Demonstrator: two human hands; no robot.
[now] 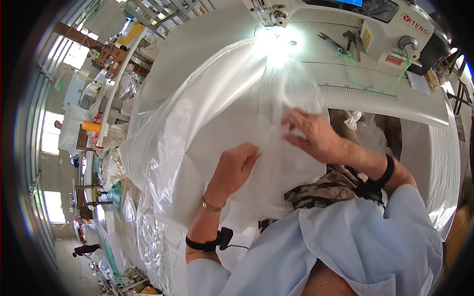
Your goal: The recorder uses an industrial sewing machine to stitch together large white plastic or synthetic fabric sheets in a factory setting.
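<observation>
A large translucent white plastic sheet [202, 106] spreads over the sewing table and my lap. Its far end runs under the brightly lit head of a sewing machine [279, 18], where glare hides the needle area. A folded strip of the sheet comes down from there between my hands. My left hand [235, 167] is closed, thumb and fingers pinched at the left side of this strip. To the right of the strip, my right hand [312, 134] is slightly blurred, its thumb and forefinger apart over the sheet with nothing visible between them.
Right of the machine head lie thread snips [331, 42] and a small hammer-shaped tool [349, 39]. Green thread [368, 88] trails over the table near a printed ruler scale [355, 90]. More white sheeting [437, 167] hangs at the right. Other work tables and a distant person [87, 250] appear at the left.
</observation>
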